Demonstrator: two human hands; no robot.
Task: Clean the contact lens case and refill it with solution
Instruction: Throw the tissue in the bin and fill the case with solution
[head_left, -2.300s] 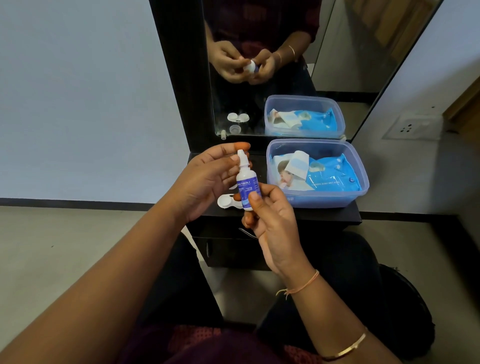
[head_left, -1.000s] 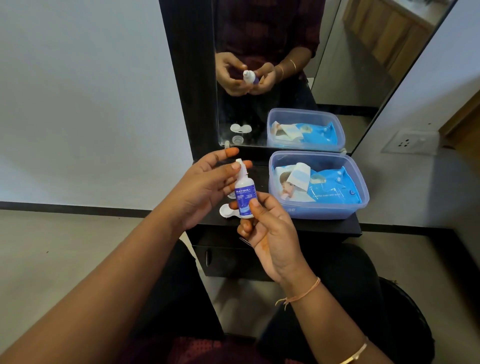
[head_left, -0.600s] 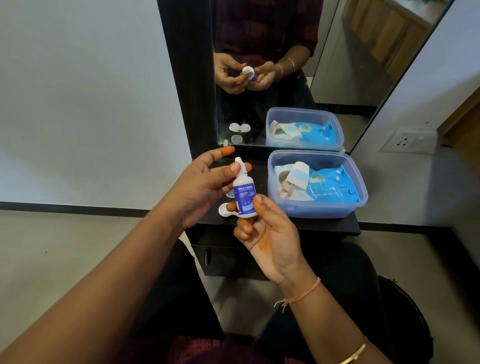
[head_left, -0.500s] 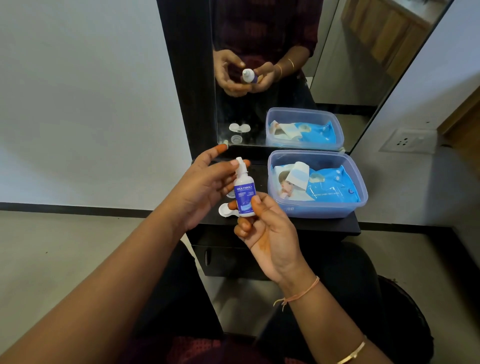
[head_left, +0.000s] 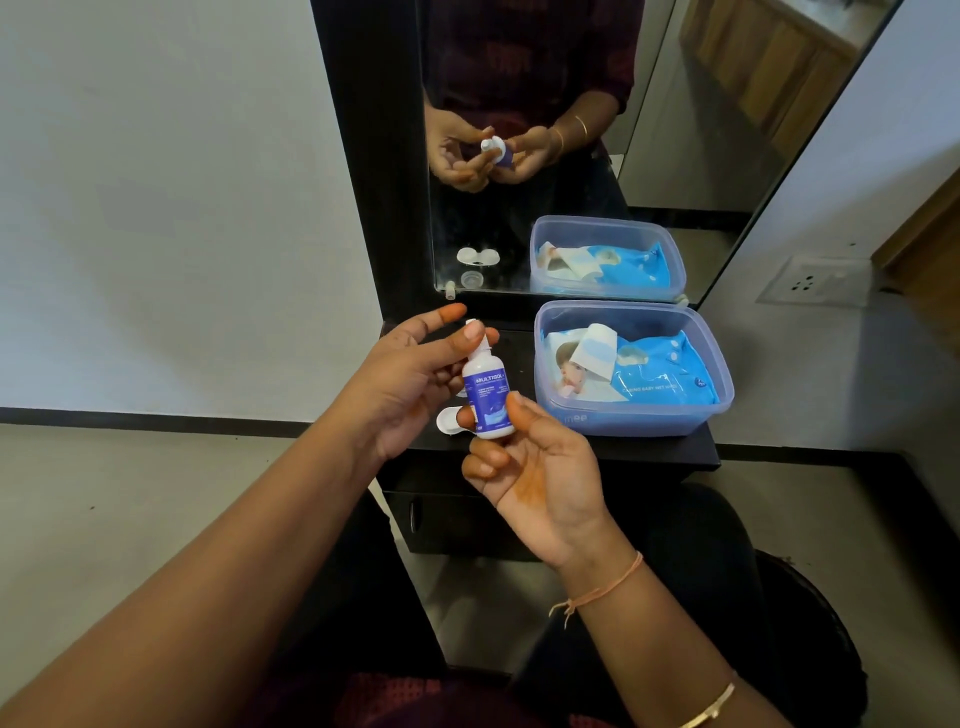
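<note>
A small white solution bottle (head_left: 485, 395) with a blue label stands upright in the air in front of the black shelf. My right hand (head_left: 535, 478) grips its lower half between thumb and fingers. My left hand (head_left: 405, 384) pinches the white tip at the top, with the index finger stretched out above it. The white contact lens case (head_left: 447, 420) lies on the shelf behind the bottle, and only its left edge shows past my fingers. The mirror reflects the case with its wells uncovered and a loose cap beside it.
A translucent blue tub (head_left: 623, 421) holding a blue pack of wet wipes (head_left: 665, 374) fills the right side of the narrow black shelf (head_left: 649, 452). A mirror (head_left: 675, 130) rises behind it. A wall socket (head_left: 810, 280) sits to the right.
The bottle stays upright between both hands and has drifted slightly left and down. My left fingers have shifted on the bottle's tip.
</note>
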